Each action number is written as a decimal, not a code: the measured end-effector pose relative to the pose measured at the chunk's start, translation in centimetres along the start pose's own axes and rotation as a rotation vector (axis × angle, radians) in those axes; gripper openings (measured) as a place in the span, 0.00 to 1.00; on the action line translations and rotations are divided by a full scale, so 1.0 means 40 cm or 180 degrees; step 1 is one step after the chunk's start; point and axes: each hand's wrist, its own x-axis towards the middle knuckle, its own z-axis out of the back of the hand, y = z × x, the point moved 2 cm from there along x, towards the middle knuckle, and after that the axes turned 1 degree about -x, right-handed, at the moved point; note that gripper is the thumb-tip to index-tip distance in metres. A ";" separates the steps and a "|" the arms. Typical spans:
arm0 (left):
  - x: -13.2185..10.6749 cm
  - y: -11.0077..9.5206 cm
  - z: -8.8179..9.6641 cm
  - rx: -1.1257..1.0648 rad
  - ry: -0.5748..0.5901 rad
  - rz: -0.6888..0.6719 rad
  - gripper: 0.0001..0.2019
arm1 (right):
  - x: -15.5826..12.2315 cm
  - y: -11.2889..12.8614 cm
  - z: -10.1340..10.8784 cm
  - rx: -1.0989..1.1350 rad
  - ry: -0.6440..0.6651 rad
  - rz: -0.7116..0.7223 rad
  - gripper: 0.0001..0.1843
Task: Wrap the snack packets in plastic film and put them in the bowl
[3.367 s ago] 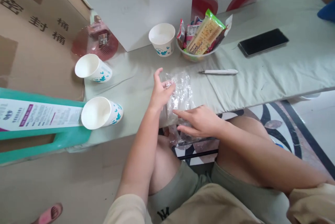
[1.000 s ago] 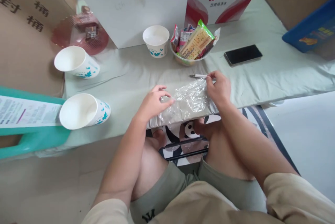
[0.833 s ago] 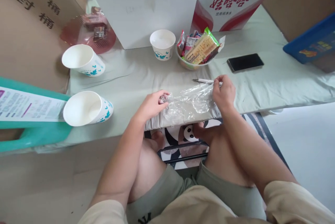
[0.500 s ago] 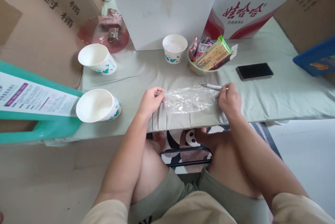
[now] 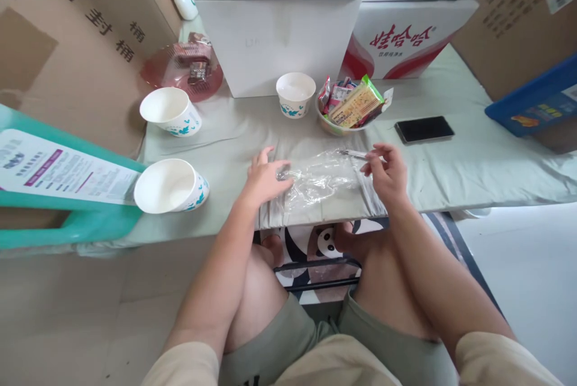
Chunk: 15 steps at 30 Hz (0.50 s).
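A crumpled clear plastic bag [image 5: 321, 181] lies flat on the pale green cloth near the table's front edge. My left hand [image 5: 264, 177] rests on its left end, fingers stretched out and the thumb along the plastic. My right hand [image 5: 387, 172] hovers at the bag's right end with its fingers loosely curled and apart, the tips just over the plastic edge and a white pen [image 5: 350, 153]. I see nothing gripped in either hand.
Three white paper cups with teal prints stand at left [image 5: 170, 110], front left [image 5: 167, 186] and centre back [image 5: 295, 92]. Behind the bag are a bowl of snack packets [image 5: 336, 128], a black phone [image 5: 424, 129], a pink dish [image 5: 180, 70] and stacked boxes [image 5: 288, 43].
The bag was turned from lengthwise to crosswise and stretched flat between both hands. Both hands have since let go of their pinches: the left lies flat, the right has lifted slightly.
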 end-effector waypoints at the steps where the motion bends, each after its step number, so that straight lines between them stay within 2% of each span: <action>1: -0.004 -0.003 0.002 0.0008 -0.0005 -0.0048 0.16 | -0.003 0.002 -0.001 0.0071 0.0064 -0.0131 0.15; 4: -0.018 -0.017 0.005 0.0121 0.0011 -0.0179 0.15 | -0.007 0.007 -0.007 0.0170 0.0183 -0.0414 0.17; 7: -0.029 -0.034 -0.003 0.0407 0.0334 -0.0314 0.23 | -0.004 0.005 -0.014 0.0160 0.0195 -0.0581 0.21; 9: -0.029 -0.044 -0.008 0.0510 0.0461 -0.0430 0.24 | -0.001 0.000 -0.021 0.0085 0.0221 -0.0619 0.24; 12: -0.020 -0.050 -0.008 0.0396 0.0373 -0.0594 0.23 | 0.002 -0.012 -0.033 0.0063 0.0371 -0.0669 0.29; 15: -0.009 -0.042 -0.006 0.0212 0.0310 -0.0551 0.21 | 0.002 -0.027 -0.039 0.0088 0.0584 -0.0788 0.30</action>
